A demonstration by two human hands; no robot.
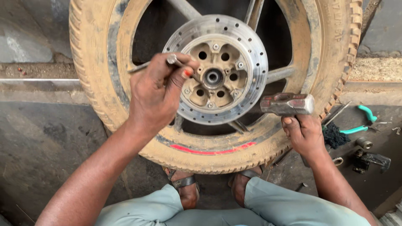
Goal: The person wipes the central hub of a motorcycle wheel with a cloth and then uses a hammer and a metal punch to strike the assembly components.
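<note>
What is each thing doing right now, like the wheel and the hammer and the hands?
Wheel: lying flat, muddy, propped against the feet.
Brake disc: bolted on the wheel, shiny, facing up.
Metal rod: gripped, tip pointing at the hub.
Left hand: closed around the metal rod.
Hammer: held, head over the rim.
Right hand: closed on the hammer handle.
Pliers: lying on the floor, untouched.

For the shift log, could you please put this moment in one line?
left hand: holds metal rod at brake disc | right hand: grips hammer | wheel: upright on floor
</note>
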